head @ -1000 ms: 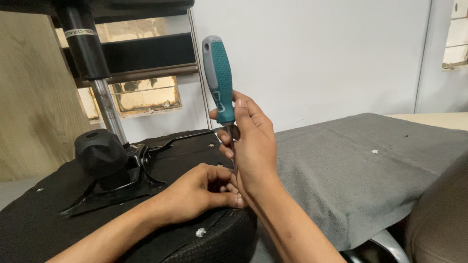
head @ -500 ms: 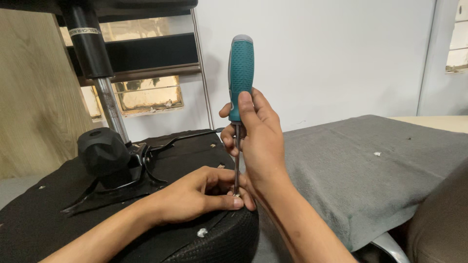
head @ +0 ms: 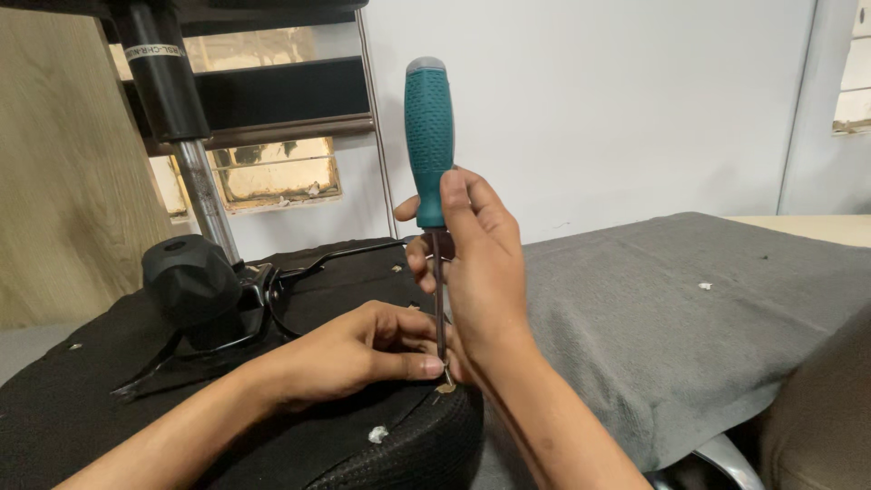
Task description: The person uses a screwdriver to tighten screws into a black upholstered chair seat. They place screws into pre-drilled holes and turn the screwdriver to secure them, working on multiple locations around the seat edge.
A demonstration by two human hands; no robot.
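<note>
My right hand (head: 476,263) grips a screwdriver (head: 428,136) with a teal handle, held upright. Its thin metal shaft runs down to a small screw spot at the edge of the black upturned chair seat (head: 109,390). My left hand (head: 354,354) rests on the seat's underside, with thumb and fingertips pinched around the shaft's tip. The tip itself is partly hidden by my fingers.
A black chair mechanism with a knob (head: 186,281) and levers sits on the seat's underside, under a gas-lift column (head: 172,100). A grey cloth-covered surface (head: 689,318) spreads to the right. A wooden panel (head: 54,181) stands at left, a white wall behind.
The screwdriver has swung from a leftward tilt to upright, and my right hand has slid down nearer the shaft. My left hand stays pinched at the tip.
</note>
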